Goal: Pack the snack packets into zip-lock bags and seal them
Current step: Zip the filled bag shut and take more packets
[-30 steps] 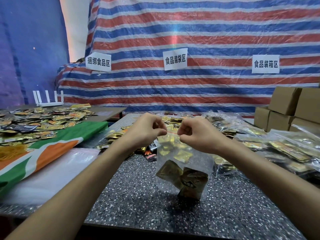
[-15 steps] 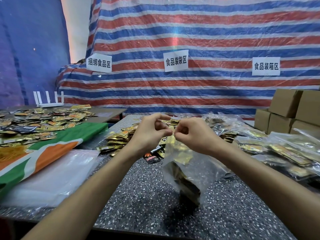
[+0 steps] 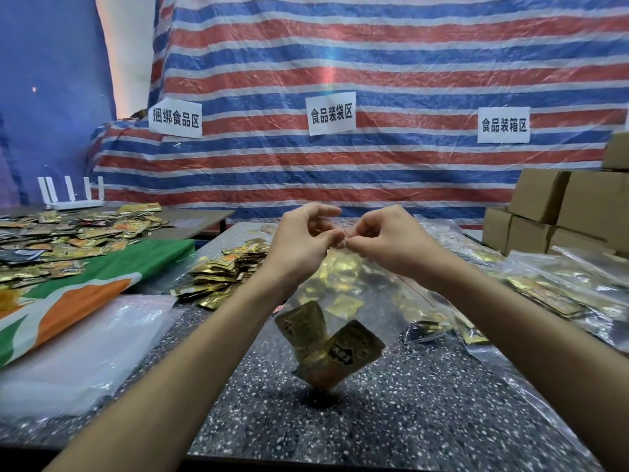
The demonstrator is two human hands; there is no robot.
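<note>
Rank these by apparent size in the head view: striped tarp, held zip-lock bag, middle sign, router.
1. tarp
2. bag, though it is nearest the camera
3. sign and router look about alike, so they are not ranked

zip-lock bag (image 3: 357, 291) mouth hidden behind fingers (image 3: 366, 229), seal state unreadable. boxes (image 3: 558, 212) at 3 o'clock clipped by right edge. packet (image 3: 343, 352) print blurred.

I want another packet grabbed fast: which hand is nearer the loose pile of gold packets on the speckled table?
Left. The left hand pinches the bag top just right of the pile; the right hand is farther right.
</note>
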